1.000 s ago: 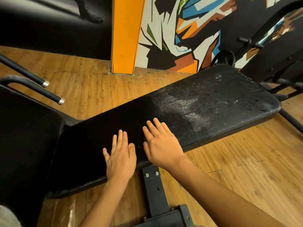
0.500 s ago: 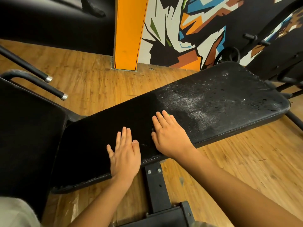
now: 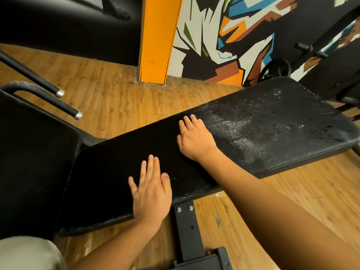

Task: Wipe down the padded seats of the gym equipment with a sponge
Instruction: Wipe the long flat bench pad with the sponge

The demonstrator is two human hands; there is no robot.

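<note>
A long black padded bench seat (image 3: 272, 133) runs from lower left to upper right. Its right half is dusted with white specks; its left half looks dark and clean. My left hand (image 3: 151, 190) lies flat on the near edge of the pad, fingers straight. My right hand (image 3: 194, 139) presses flat on the pad's middle, at the border of the dusty area, fingers reaching toward the far edge. No sponge shows; anything under the right palm is hidden.
Another black pad (image 3: 35, 162) adjoins on the left, with two black handle bars (image 3: 58, 106) above it. The bench's metal post (image 3: 187, 230) stands below the pad on the wooden floor. An orange pillar (image 3: 157, 39), a painted wall and a weight plate (image 3: 276, 68) lie behind.
My right hand has slid across the pad toward its far edge, and the green tip seen at its fingertips is now hidden. My left hand has stayed in place.
</note>
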